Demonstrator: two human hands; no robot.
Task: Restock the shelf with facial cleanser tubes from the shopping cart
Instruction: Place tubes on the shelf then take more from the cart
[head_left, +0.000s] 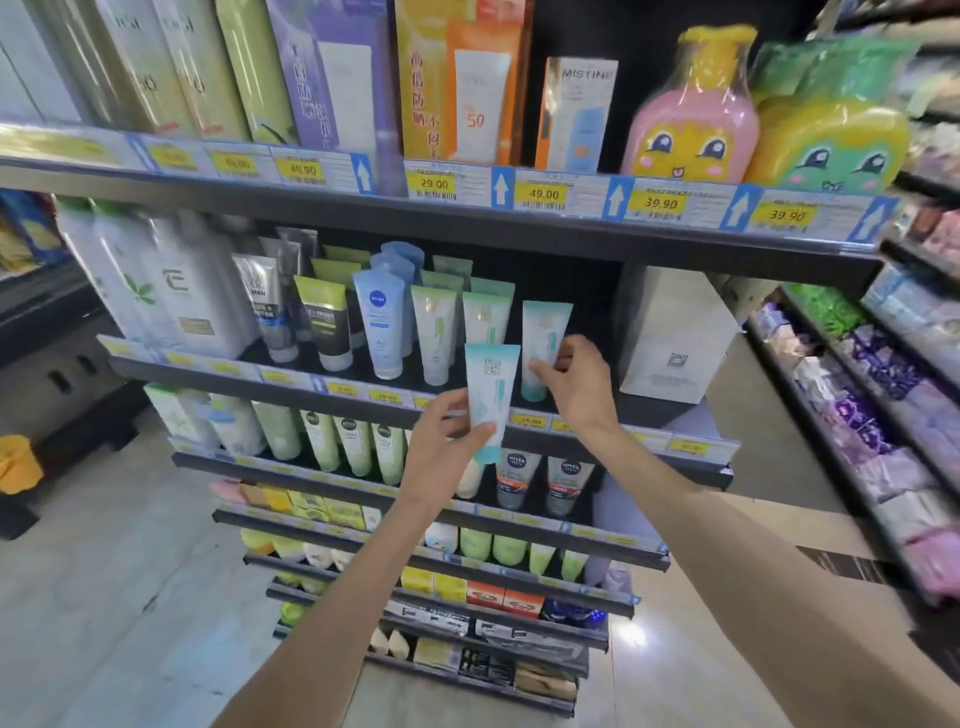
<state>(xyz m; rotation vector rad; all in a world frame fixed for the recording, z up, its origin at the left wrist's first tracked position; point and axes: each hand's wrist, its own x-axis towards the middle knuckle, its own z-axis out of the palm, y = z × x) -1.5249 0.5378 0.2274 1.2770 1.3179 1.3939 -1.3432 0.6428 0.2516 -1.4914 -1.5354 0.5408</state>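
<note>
Left hand (441, 441) pinches raised tube (490, 397); right hand (574, 382) steadies shelved tube (543, 348).

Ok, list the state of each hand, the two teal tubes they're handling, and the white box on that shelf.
left hand: closed on the front teal tube, in front of the shelf edge.
front teal tube: held upright, cap down, not yet on the shelf.
right hand: fingers pinching the back teal tube.
back teal tube: upright on the shelf, cap down.
white box: standing closed, right of the tubes.
</note>
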